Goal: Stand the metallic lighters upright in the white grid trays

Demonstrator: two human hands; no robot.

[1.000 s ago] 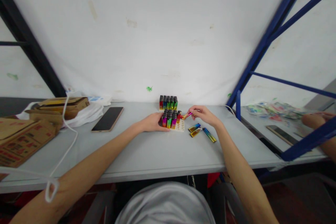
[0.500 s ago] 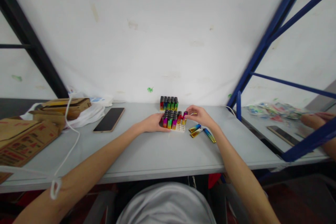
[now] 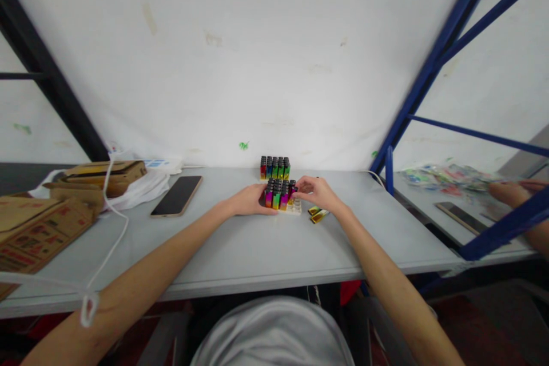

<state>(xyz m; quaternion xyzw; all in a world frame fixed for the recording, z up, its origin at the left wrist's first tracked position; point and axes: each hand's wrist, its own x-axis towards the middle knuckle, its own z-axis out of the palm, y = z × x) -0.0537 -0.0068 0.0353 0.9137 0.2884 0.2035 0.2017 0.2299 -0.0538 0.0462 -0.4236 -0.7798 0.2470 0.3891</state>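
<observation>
Colourful metallic lighters [image 3: 275, 196] with black tops stand upright in rows in a white slotted tray [image 3: 290, 211]. My left hand [image 3: 250, 201] is wrapped round the tray's left side, thumb at the front. At the tray's right side, my right hand [image 3: 319, 193] pinches a purple lighter [image 3: 293, 191] standing among the slots; its lower end is partly hidden. Bare slots show at the tray's front right. Loose gold-looking lighters [image 3: 318, 215] lie on the table by my right wrist.
Another block of upright lighters [image 3: 275, 167] stands behind, near the wall. A phone [image 3: 176, 197], cardboard boxes [image 3: 47, 229] and a white cable [image 3: 115, 206] are on the left. Past the blue metal frame [image 3: 389, 168], another person's hand [image 3: 508, 193] is near plastic packets [image 3: 446, 177].
My right hand has moved slightly left, bringing the lighter in against the others in the tray. My left hand stays in place. The blue loose lighter no longer shows beside my right forearm.
</observation>
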